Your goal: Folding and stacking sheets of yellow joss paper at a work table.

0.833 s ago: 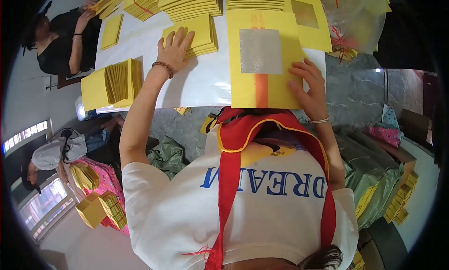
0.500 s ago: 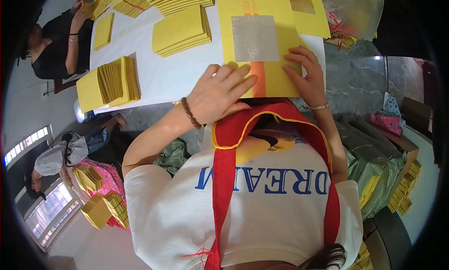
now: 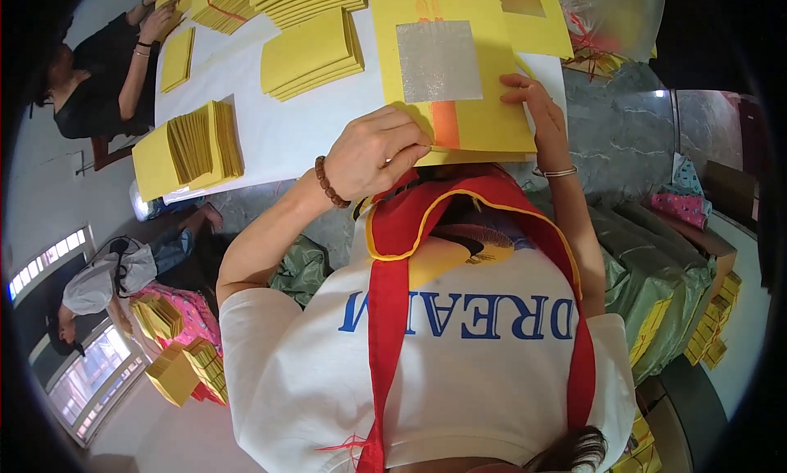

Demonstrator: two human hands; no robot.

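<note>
Head view: a yellow sheet (image 3: 494,73) lies along the near edge of the white worktop (image 3: 324,120), before the person.
Markings: a silver square (image 3: 438,61) sits on the sheet; an orange band (image 3: 444,125) runs from it toward the sheet's near edge.
Layer: more yellow (image 3: 467,156) shows under the sheet's near edge.
Left hand (image 3: 381,152): at the sheet's near-left corner, fingers curled, thumb and forefinger closed in a pinch on its edge.
Right hand (image 3: 539,112): at the sheet's right edge, fingers bent and slightly apart, touching it; the thumb is hidden, so I cannot tell whether it grips.
Low stack (image 3: 307,53): left of the sheet, apart from it.
Fanned stack (image 3: 188,149): well left of the sheet.
Second sheet (image 3: 544,32): beyond the sheet to the right, partly covered by it.
Clear bag (image 3: 627,18): farther right of the sheet.
Co-worker (image 3: 97,100): far left of the sheet, hands raised at yellow paper.
</note>
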